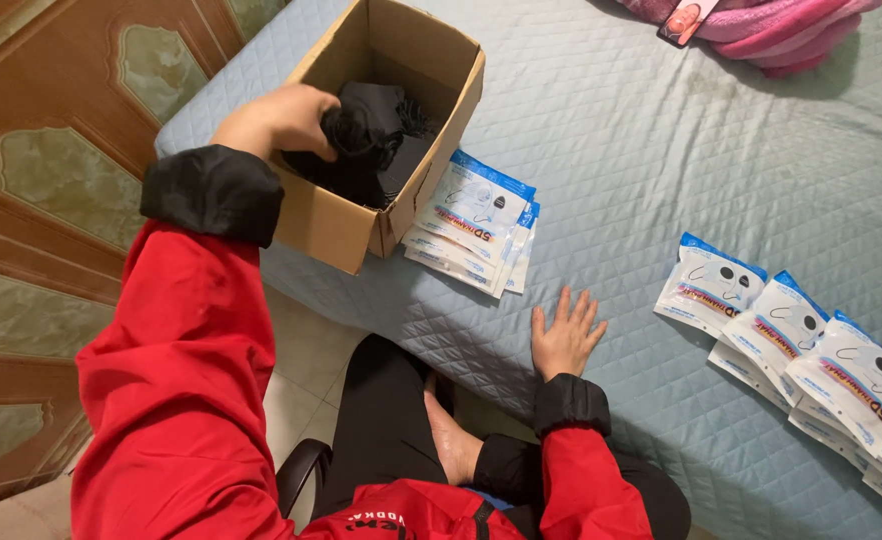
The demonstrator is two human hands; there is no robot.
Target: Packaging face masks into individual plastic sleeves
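My left hand [281, 118] reaches into an open cardboard box [346, 230] on the corner of a bed and grips a bunch of black face masks [376, 140] that fill the box. My right hand [565, 335] lies flat, fingers spread, on the pale blue quilted bedcover [641, 160] near its front edge, holding nothing. A stack of white and blue mask packets [473, 222] leans against the box's right side. A row of several similar packets [801, 345] lies to the right of my right hand.
Pink folded fabric [771, 25] with a small card lies at the far edge of the bed. A brown patterned wall panel [51, 180] stands at left. My legs and a bare foot [451, 440] are below the bed edge.
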